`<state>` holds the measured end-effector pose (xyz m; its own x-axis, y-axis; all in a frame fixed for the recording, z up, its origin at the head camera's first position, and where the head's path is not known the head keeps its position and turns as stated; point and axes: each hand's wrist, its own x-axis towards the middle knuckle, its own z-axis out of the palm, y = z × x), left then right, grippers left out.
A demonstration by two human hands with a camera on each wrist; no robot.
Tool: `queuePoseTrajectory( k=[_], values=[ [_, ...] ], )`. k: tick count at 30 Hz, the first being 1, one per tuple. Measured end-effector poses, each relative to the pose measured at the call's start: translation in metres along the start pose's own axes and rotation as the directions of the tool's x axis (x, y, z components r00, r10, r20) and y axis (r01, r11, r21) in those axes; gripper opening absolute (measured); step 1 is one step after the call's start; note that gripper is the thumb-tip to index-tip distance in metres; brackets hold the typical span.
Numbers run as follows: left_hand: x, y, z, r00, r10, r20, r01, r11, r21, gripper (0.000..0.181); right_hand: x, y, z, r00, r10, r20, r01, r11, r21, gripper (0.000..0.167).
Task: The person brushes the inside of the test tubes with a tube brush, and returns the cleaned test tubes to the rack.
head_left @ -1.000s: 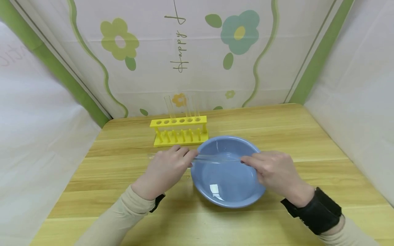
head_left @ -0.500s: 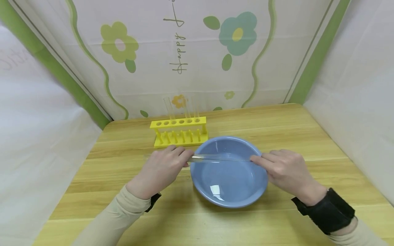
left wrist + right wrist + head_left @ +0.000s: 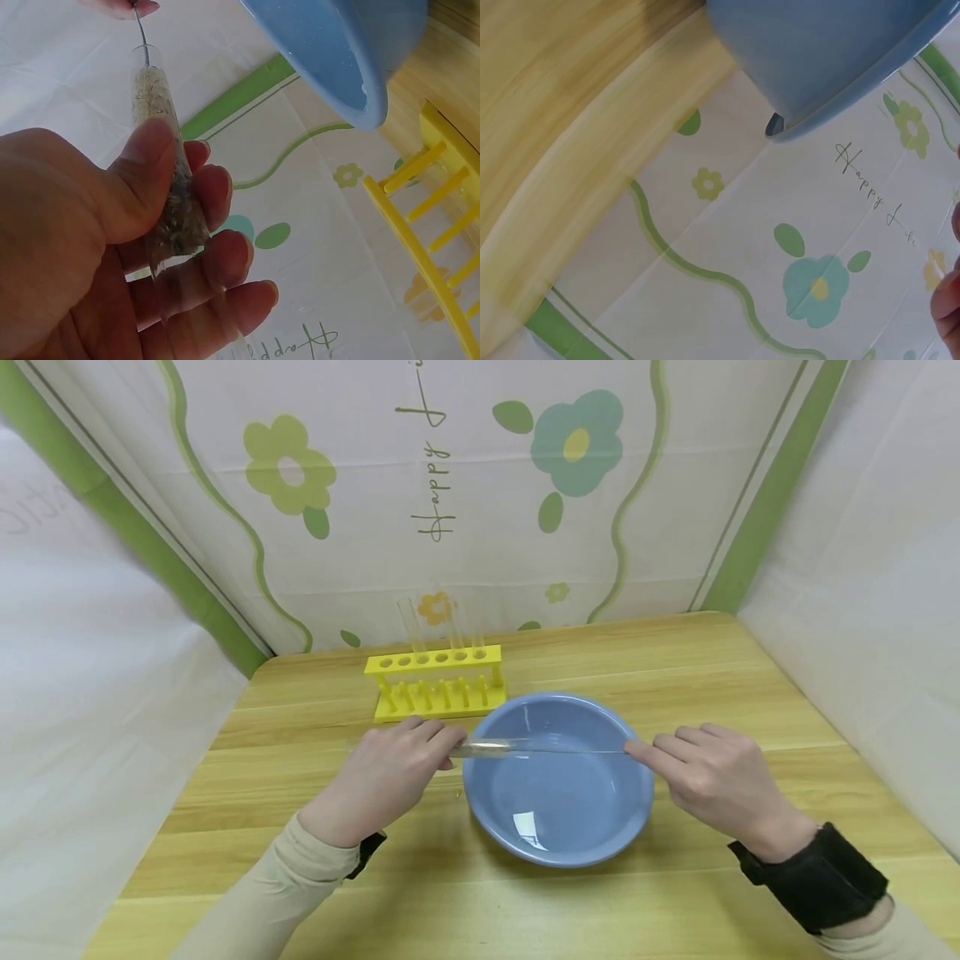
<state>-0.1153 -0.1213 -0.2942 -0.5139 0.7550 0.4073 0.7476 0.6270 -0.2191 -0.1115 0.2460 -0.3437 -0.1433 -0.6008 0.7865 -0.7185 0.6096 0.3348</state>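
My left hand [image 3: 390, 777] grips a clear glass test tube [image 3: 487, 745] lying nearly level over the left rim of the blue basin [image 3: 558, 818]. A test tube brush is partly inside it. In the left wrist view, the pale bristles [image 3: 169, 172] fill the section near the tube's mouth, under my thumb. The brush's thin wire handle [image 3: 577, 751] runs out over the basin to my right hand [image 3: 708, 785], which pinches its far end beyond the right rim. Only a few fingertips [image 3: 949, 304] show at the edge of the right wrist view.
Behind the basin to the left stands a yellow test tube rack [image 3: 435, 660], with 3 clear test tubes [image 3: 411, 625] upright in it. The wooden table [image 3: 675, 677] ends at a white flower-print curtain [image 3: 480, 485].
My right hand has moved right, drawing the brush wire farther out of the test tube. The left hand has shifted slightly left with the tube, so the hands are farther apart.
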Motion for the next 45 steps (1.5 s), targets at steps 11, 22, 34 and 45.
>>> queuePoseTrajectory(
  k=[11, 22, 34, 45],
  values=[
    [-0.002, -0.001, -0.001, 1.0, 0.002, 0.0, -0.002, 1.0, -0.002, 0.021, 0.002, 0.0, -0.007, 0.998, -0.017, -0.063, 0.017, 1.0, 0.008, 0.044],
    [-0.003, -0.001, -0.002, 1.0, 0.007, 0.016, -0.007, 1.0, -0.003, 0.021, 0.002, 0.001, -0.012, 0.996, -0.024, -0.081, 0.026, 1.0, 0.016, 0.043],
    [-0.004, 0.0, -0.003, 1.0, 0.0, 0.029, 0.0, 1.0, -0.003, 0.021, -0.002, 0.002, -0.016, 0.996, -0.032, -0.084, 0.035, 0.999, 0.027, 0.041],
    [-0.005, -0.001, -0.003, 1.0, -0.005, 0.02, 0.005, 1.0, -0.001, 0.023, -0.005, 0.003, -0.017, 0.996, -0.033, -0.085, 0.035, 0.999, 0.029, 0.041]
  ],
)
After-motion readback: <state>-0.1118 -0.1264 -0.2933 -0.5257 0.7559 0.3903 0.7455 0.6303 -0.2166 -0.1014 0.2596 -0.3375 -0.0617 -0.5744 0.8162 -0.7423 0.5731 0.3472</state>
